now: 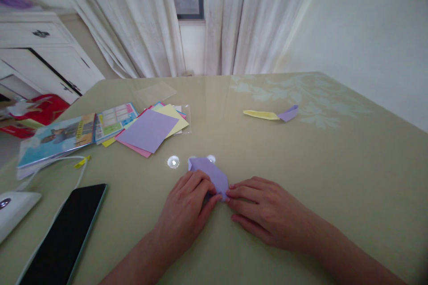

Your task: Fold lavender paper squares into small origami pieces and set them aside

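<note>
Two hands on one job: the folded lilac paper piece (214, 171), on the pale green table (334, 173) in front of me. My left hand (190, 200) comes in diagonally from lower left, palm down, knuckles bent; index and thumb narrow on the near end of the paper, other fingers curled over its left part. My right hand (264, 209) comes in from lower right, flatter, back up, fingers nearly straight and pointing left, tips at the near right edge. Can't tell if the right fingers grip or only press. Thumb sits lower, apart from the index. Well beyond, to the right: a slim folded yellow-and-lilac paper strip (262, 115). Black flat phone (63, 236) lies left of my left forearm.
</note>
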### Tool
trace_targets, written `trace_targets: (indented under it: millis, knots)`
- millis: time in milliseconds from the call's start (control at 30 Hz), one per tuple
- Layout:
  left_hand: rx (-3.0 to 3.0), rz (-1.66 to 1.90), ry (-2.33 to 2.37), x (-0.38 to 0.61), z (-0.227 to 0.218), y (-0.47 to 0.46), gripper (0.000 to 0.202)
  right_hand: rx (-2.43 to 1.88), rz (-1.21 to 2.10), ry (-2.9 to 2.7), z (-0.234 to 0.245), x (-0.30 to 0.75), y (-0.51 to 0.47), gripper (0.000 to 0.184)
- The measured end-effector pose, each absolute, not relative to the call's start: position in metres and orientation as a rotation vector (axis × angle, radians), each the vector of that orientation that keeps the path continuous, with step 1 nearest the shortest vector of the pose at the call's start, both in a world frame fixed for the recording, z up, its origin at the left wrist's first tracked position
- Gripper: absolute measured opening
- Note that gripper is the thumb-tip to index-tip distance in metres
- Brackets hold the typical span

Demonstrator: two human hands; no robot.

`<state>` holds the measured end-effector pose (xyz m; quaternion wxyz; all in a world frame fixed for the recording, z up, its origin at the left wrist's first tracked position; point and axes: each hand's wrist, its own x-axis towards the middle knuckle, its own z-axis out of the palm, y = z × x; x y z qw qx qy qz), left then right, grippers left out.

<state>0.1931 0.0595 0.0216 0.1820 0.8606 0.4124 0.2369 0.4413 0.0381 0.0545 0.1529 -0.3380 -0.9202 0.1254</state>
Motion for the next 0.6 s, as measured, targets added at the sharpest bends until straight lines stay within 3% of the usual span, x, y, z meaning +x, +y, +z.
trace_targets:
  millis: [600]
  knots:
    - [2.336,0.62,1.243,0.197,0.0238,0.0603,0.006,-1.042,0.437,-2.653,0.0583,0.4367,0.0358,0.022]
